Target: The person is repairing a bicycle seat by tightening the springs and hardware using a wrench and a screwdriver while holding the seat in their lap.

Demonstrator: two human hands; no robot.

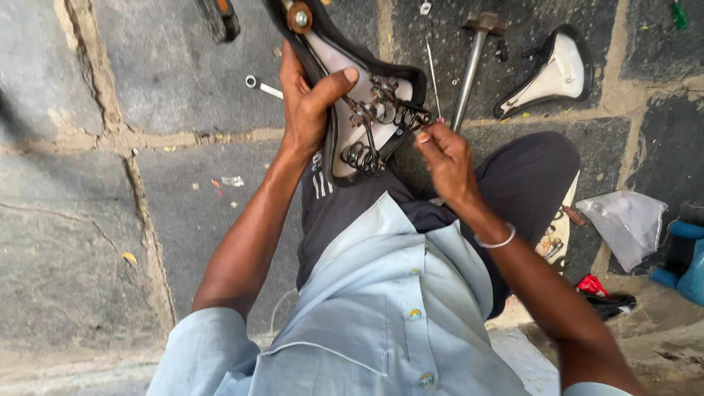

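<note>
I hold an upturned bicycle saddle [345,66] over my knees, its pale underside, black rim and metal coil springs [374,121] facing me. My left hand [308,99] grips the saddle's left edge, thumb laid across the underside. At the saddle's rear right corner, my right hand [444,158] pinches the dark wire frame next to the springs. A silver bangle circles my right wrist.
A second upturned saddle [550,73] lies on the stone floor at the upper right. A hammer [473,62] and a thin rod [433,73] lie beyond my hands, a spanner [262,86] to the left. A clear plastic bag [623,224] and blue object [686,257] sit right.
</note>
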